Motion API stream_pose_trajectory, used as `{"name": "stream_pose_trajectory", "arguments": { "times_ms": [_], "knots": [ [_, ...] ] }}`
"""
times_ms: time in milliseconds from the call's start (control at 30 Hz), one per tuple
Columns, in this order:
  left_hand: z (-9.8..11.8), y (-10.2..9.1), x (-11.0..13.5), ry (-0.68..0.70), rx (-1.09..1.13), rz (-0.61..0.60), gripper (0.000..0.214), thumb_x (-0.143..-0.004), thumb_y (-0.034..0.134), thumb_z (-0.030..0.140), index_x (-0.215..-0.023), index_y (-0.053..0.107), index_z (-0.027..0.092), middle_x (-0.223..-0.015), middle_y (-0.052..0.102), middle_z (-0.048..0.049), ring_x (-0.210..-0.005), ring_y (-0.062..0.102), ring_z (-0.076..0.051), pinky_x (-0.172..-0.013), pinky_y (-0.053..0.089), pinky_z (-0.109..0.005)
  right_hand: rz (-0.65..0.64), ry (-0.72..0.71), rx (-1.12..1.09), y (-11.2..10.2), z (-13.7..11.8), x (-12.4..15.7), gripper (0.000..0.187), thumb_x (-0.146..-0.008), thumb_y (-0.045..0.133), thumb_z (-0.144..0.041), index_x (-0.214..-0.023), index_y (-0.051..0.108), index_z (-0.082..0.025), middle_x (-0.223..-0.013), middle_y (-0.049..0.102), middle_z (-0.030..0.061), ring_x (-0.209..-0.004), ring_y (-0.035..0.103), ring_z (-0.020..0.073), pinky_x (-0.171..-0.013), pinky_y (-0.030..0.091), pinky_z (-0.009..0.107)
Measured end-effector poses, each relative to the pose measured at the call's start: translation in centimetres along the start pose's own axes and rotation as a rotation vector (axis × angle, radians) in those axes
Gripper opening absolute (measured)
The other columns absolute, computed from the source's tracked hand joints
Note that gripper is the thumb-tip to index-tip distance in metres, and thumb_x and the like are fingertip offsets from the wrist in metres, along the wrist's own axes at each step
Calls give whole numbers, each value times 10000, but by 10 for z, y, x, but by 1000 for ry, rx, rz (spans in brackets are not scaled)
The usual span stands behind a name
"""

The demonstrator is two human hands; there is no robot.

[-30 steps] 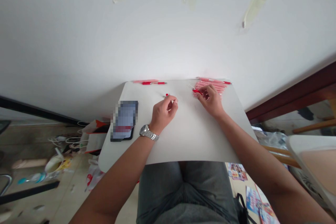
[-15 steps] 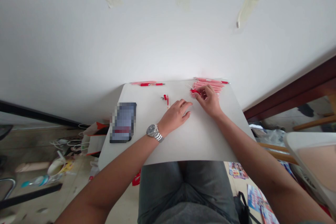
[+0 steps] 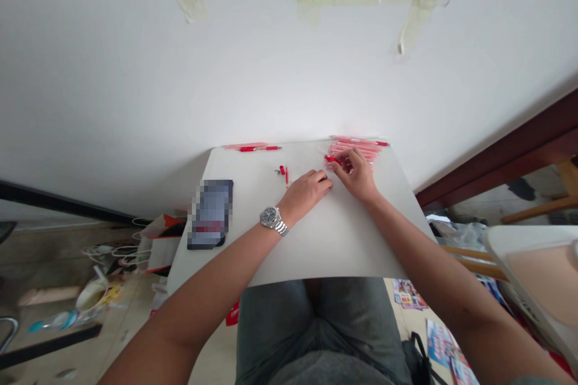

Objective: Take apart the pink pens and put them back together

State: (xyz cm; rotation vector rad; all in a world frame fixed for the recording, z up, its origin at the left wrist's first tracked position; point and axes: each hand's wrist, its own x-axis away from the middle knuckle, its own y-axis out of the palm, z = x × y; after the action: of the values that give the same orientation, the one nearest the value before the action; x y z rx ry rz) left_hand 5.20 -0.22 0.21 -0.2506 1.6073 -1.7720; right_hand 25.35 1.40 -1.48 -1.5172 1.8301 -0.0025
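A small white table stands against a white wall. My right hand is closed in a pinch on a red pen part beside a heap of several pink and red pens at the table's far right. My left hand, with a metal watch on the wrist, rests knuckles up on the table just left of the right hand, its fingers curled toward it; what they hold, if anything, is hidden. Small red pen pieces lie on the table left of my left hand.
A dark phone lies near the table's left edge. Two more pens lie at the far edge by the wall. Bags and clutter cover the floor on the left; magazines and a white chair are on the right.
My left hand let go of small red pieces at the table's middle and moved right, ending beside my right hand. The right hand stayed at the pen heap.
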Motion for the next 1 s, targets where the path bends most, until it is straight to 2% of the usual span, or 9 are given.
{"name": "stream_pose_trajectory", "arguments": {
  "times_ms": [100,167,267,433,567,633,700,867,1000],
  "knots": [
    [0,-1,3,-32,82,35,179,-1068,549,226,-1005,716,222,-1052,669,-70,-995,641,-216,-899,559,-359,-9,-1,-2,1,1,0,287,-978,684,-513,-927,616,-239,-934,608,52,-741,546,180,-674,535,354],
    [-1,-2,6,-86,227,96,150,-1061,566,238,-1044,715,231,-1066,681,-63,-977,660,-203,-904,562,-350,-21,-4,-13,1,0,0,322,-979,673,-554,-930,618,-241,-932,609,54,-738,551,182,-675,537,359],
    [-6,-5,11,-217,492,252,128,-1052,581,269,-1080,698,227,-1057,714,-50,-939,688,-175,-915,570,-331,-57,-20,-40,1,-4,0,375,-986,649,-608,-936,625,-237,-941,615,61,-736,563,182,-671,530,366],
    [-17,-9,14,-499,918,547,148,-994,661,349,-1001,633,204,-934,725,-35,-863,713,-150,-833,591,-293,-138,-26,-92,-1,-12,2,425,-992,614,-666,-968,620,-242,-977,666,75,-771,614,191,-686,545,369],
    [-22,-12,18,-604,1034,595,201,-966,695,389,-1003,645,198,-864,698,-30,-779,671,-134,-700,570,-248,-185,-52,-93,-2,-14,4,388,-1005,625,-627,-981,634,-240,-956,688,70,-765,613,189,-693,547,368],
    [-24,-13,21,-623,1044,582,235,-967,701,415,-1051,680,197,-865,698,-44,-775,657,-145,-609,533,-231,-193,-76,-85,-2,-14,5,355,-1018,625,-592,-983,638,-239,-945,687,68,-767,609,188,-693,541,366],
    [-25,-12,23,-600,1057,562,277,-975,704,438,-1116,717,200,-885,706,-58,-804,659,-159,-601,532,-236,-195,-92,-86,-2,-13,5,326,-1028,627,-561,-987,638,-237,-945,687,67,-768,607,187,-690,535,364],
    [-27,-7,25,-534,1154,618,312,-964,743,471,-1128,738,206,-959,740,-57,-888,697,-156,-844,605,-293,-209,-127,-98,-2,-10,6,271,-1029,650,-505,-995,634,-237,-939,685,61,-764,600,186,-673,525,358],
    [-26,-2,24,-548,1229,690,338,-920,798,482,-1096,745,199,-1019,763,-72,-933,726,-169,-925,612,-331,-216,-166,-97,-1,-9,7,204,-1026,668,-435,-989,628,-239,-928,685,58,-749,582,186,-656,515,358]
  ]
}}
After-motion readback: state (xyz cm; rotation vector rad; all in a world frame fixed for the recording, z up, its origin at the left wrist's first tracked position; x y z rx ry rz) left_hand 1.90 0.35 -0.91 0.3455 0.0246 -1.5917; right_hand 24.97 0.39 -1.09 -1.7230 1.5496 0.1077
